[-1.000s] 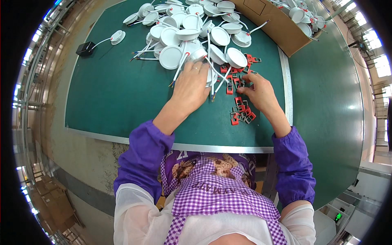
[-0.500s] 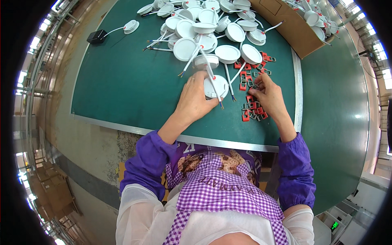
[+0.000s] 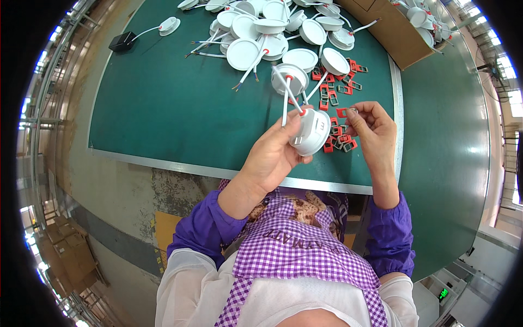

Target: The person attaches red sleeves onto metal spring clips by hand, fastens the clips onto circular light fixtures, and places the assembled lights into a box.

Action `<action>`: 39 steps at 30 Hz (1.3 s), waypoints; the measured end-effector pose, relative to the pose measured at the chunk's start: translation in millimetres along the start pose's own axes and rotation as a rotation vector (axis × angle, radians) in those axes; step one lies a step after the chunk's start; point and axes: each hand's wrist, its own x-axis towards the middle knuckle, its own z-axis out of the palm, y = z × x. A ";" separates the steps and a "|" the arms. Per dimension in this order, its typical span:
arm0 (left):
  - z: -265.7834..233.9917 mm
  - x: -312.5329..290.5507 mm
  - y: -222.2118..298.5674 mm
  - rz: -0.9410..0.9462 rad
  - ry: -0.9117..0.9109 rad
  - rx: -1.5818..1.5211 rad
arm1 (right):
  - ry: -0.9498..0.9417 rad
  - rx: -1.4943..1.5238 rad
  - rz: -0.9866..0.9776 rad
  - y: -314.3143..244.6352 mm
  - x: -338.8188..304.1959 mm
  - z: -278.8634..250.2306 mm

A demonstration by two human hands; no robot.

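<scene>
My left hand is closed on a round white downlight, holding it tilted above the table. A white cable leaves the light's back at a red grommet. To the right, my right hand pinches a small red clip with a metal loop between thumb and fingertips. The clip and the downlight are apart. Several more red-and-metal clips lie on the table beside and below the right hand, and others lie farther up. Another white downlight with a cable sits just beyond the left hand.
A heap of white downlights with cables covers the far middle of the green table. At the far right stands a cardboard box holding more of them. A black block wired to a white disc lies at the far left.
The left hand has lifted the downlight and brought it right and nearer, turning it. The right hand has picked a red clip off the pile and raised it.
</scene>
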 end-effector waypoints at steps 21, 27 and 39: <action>7.1 -6.0 -27.7 0.619 0.324 0.813 | 0.002 -0.281 -0.331 -7.2 -54.0 41.4; 1.7 -6.3 -24.6 0.629 0.290 0.923 | 0.041 -0.233 -0.291 -7.6 -57.4 45.1; -0.9 -24.4 -26.5 0.443 0.174 0.753 | 0.003 -0.051 -0.195 4.8 -70.1 35.9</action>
